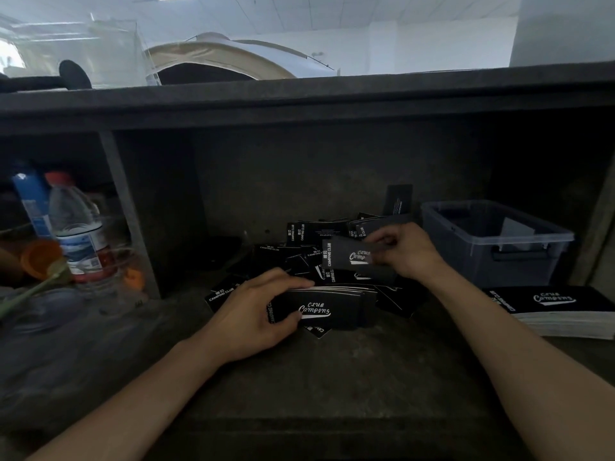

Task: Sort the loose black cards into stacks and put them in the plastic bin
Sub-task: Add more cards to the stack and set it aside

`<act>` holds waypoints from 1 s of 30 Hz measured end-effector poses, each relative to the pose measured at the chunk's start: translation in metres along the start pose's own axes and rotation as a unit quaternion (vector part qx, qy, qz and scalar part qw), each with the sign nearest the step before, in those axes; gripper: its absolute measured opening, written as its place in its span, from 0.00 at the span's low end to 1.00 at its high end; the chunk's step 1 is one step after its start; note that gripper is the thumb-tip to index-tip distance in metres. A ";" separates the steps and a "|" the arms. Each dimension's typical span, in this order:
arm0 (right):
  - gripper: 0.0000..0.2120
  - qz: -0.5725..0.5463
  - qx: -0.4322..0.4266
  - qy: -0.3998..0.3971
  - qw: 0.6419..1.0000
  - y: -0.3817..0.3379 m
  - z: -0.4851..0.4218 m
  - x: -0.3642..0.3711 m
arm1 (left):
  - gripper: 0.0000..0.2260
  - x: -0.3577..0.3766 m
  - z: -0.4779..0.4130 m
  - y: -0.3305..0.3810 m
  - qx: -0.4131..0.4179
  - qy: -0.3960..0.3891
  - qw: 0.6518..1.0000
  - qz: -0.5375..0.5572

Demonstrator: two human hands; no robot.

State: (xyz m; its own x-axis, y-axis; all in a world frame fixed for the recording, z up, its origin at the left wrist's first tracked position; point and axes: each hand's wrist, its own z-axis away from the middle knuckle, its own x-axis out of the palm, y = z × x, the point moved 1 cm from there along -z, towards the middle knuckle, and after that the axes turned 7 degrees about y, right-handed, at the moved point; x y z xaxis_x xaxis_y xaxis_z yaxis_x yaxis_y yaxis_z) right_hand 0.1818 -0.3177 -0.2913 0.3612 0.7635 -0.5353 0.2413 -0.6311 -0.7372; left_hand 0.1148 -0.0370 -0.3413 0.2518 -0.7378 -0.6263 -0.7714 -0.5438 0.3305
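Left hand (256, 314) is curled round a gathered stack of black rectangular cards with white "Club Camping" lettering (329, 309), thumb on the near edge, fingers over the far edge, held low over the dark grey worktop (332, 377). Right hand (404, 254) pinches a single black card (346, 257), lifted above the heap, just beyond the held stack and apart from it. Behind and under both hands sprawls the loose pile of black cards (299, 251), lying at every angle, and one lone black card (399, 199) is propped upright against the back wall. The translucent grey plastic bin with a dark handle (466, 261) sits to the right, near the right hand, and what's inside it is too dim to tell. A thick squared-off stack of the same cards (559, 307) lies on the worktop in front of the bin, not in it. Mid-sort by my reading, plenty left. Now the risks: the held stack looks fanned at its right end, so a card coming in crooked could shove the top ones off and spill them back into the heap. That single card is pinched at one end only, so it could swing or slip. The pile's cards lie turned every which way too, so one could easily go on the wrong way round. The clear plastic water bottle with a red cap (78, 227) stands well apart, in the left compartment.
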 end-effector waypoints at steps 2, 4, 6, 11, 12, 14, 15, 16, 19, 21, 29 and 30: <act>0.14 -0.096 -0.018 -0.001 0.995 -0.008 0.004 -0.001 | 0.21 0.000 0.001 -0.001 0.005 0.002 1.000 0.001; 0.12 -0.155 -0.015 -0.038 0.987 -0.015 0.009 -0.003 | 0.21 0.000 0.001 0.000 0.017 0.006 1.000 -0.007; 0.11 -0.177 0.007 -0.117 0.977 -0.022 0.015 -0.002 | 0.20 -0.002 -0.001 0.001 0.032 0.020 0.999 -0.032; 0.14 -0.098 0.026 -0.341 0.935 -0.024 0.027 0.003 | 0.21 -0.002 -0.001 0.001 0.034 0.006 0.999 -0.031; 0.15 -0.094 0.028 -0.359 0.928 -0.023 0.027 0.003 | 0.22 -0.002 -0.001 0.002 0.015 -0.001 1.000 -0.012; 0.13 -0.129 0.025 -0.306 0.943 -0.022 0.022 0.002 | 0.25 -0.002 0.000 0.004 -0.015 -0.011 1.000 0.020; 0.11 -0.145 0.023 -0.234 0.961 -0.018 0.017 0.001 | 0.25 -0.002 0.000 0.005 -0.011 -0.009 1.000 0.020; 0.09 -0.125 0.011 -0.159 0.979 -0.012 0.010 -0.001 | 0.24 -0.001 0.000 0.006 0.004 -0.005 1.000 0.013; 0.18 0.141 -0.042 -0.127 0.981 0.006 -0.001 -0.003 | 0.21 -0.002 0.001 0.005 0.025 -0.005 1.000 0.004; 0.21 0.210 -0.024 -0.158 0.965 0.012 -0.001 -0.001 | 0.23 -0.001 0.000 0.005 0.017 -0.006 1.000 -0.003; 0.10 0.048 0.026 -0.131 0.990 0.004 0.000 -0.011 | 0.18 0.000 -0.001 0.001 0.013 0.002 1.000 0.001; 0.09 -0.029 0.050 -0.135 0.989 0.000 0.002 -0.015 | 0.18 0.000 -0.001 0.001 0.012 0.001 1.000 0.002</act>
State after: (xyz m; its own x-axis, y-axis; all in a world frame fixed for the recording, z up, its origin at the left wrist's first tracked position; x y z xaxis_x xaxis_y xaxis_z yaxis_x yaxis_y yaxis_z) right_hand 0.1741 -0.3291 -0.2842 0.0936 0.8149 -0.5720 0.1584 -0.5794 -0.7995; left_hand 0.1146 -0.0381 -0.3400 0.2504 -0.7407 -0.6235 -0.7864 -0.5312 0.3153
